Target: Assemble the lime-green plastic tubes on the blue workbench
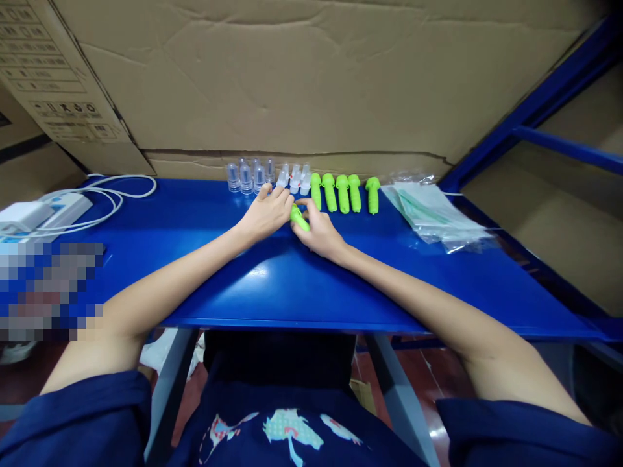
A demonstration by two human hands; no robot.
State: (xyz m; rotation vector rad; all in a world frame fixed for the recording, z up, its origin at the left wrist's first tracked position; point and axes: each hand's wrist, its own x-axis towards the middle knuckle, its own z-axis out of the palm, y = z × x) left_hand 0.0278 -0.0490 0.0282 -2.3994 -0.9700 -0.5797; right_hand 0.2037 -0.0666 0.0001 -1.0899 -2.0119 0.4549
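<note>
Bright green, stubby plastic piece (300, 218) lies tilted between my two hands, just above the blue table. My right hand (322, 232) is closed round it, with thumb and fingers on either side. My left hand (267, 213) is bent over its upper end, fingers curled together; their tips are partly hidden. Right behind the hands stand several small clear-white capped pieces (294, 180). Several clear plastic cylinders (246, 178) stand to their left. More green pieces of the same kind (343, 193) are lined up on the right.
Clear plastic bags (431, 211) lie on the right of the blue table (292, 292). A white power strip (68, 209) with a looped cable (119, 194) lies on the left. Cardboard (302, 84) walls off the back; a blue metal frame (516, 123) rises at right.
</note>
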